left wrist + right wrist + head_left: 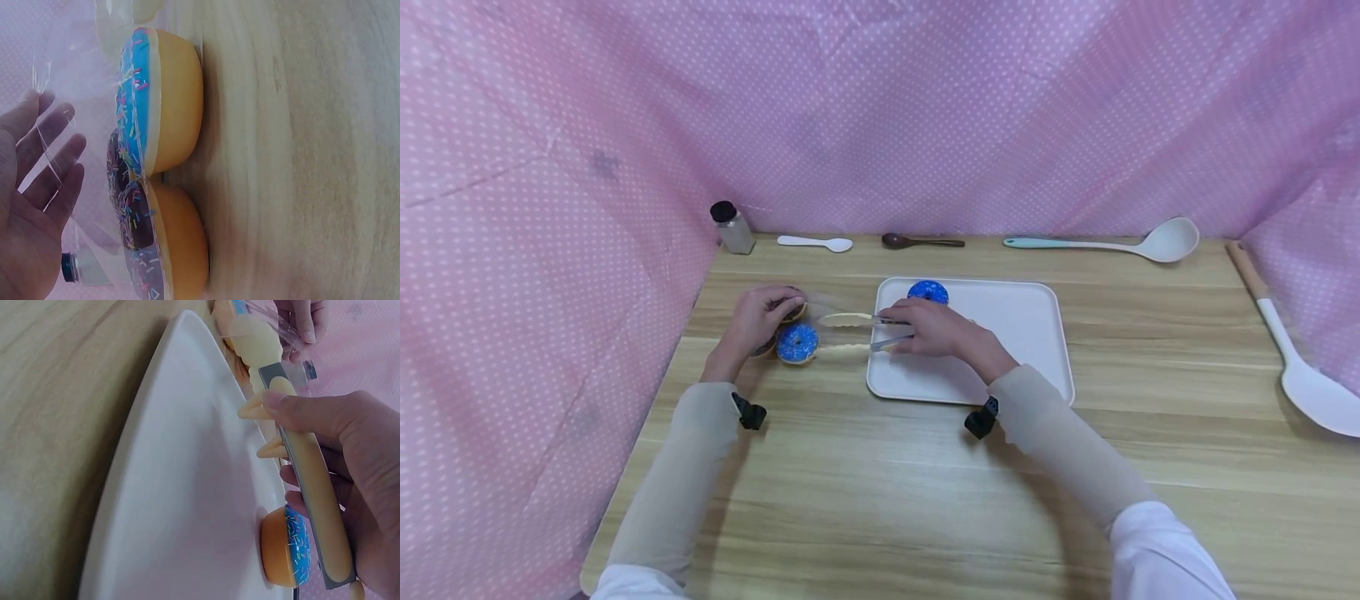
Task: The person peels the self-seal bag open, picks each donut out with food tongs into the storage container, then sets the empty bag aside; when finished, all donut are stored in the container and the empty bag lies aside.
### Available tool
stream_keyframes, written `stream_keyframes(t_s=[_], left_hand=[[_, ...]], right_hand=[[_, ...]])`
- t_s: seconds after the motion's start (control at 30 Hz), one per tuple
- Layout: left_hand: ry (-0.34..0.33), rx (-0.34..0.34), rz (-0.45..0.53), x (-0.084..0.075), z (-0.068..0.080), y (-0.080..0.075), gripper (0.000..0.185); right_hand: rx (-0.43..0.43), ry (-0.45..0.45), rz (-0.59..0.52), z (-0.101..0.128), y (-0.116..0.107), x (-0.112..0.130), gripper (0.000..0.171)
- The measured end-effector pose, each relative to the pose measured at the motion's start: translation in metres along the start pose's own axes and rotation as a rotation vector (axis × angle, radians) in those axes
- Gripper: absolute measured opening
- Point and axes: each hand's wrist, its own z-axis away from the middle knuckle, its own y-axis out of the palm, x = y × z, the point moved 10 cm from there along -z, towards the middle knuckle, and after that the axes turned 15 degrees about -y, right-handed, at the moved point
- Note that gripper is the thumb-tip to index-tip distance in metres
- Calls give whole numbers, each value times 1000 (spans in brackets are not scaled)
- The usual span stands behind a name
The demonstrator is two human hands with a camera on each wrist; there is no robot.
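On the left of the table, my left hand [754, 323] pinches the edge of a clear plastic bag [81, 37] between thumb and fingertips. Inside or under that film lie a blue-iced toy donut [178, 100] with sprinkles and brown-iced donuts [181, 219]. My right hand [934, 327] grips a pair of tongs [312, 481] with cream-coloured handles, over the white tray [1015, 342]. The spread cream tips of the tongs point left at the bag's opening, close to the blue donut. Another blue donut [278, 550] rests on the tray, near its back edge.
Along the table's back edge are a black-capped jar [737, 236], a white spoon [812, 242], a dark wooden spoon [917, 242] and a ladle [1171, 240]. A large white spoon [1318, 390] with a wooden handle lies far right. Pink dotted cloth [880, 117] hangs behind.
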Motion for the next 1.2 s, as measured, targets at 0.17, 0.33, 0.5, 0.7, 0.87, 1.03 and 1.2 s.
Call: stream_keyframes(t_s=[0.17,0.33,0.5,0.7,0.87,1.03,1.2], left_hand=[[22,-2,-12,0,0,0,15],[16,1,-13,1,0,1,15],[30,6,-15,-2,1,2,15],[41,5,-11,-3,2,2,14],[46,5,-6,-4,3,1,13],[27,9,-2,-1,2,1,14],[21,7,4,1,2,1,14]], right_hand=[[18,-11,-11,-5,3,1,62],[21,-26,-7,-10,5,4,63],[24,-28,-20,-13,7,5,65],[31,-27,-16,-16,10,3,64],[32,-38,2,-17,11,7,62],[27,-29,4,-16,11,8,61],[12,-25,0,-12,9,7,60]])
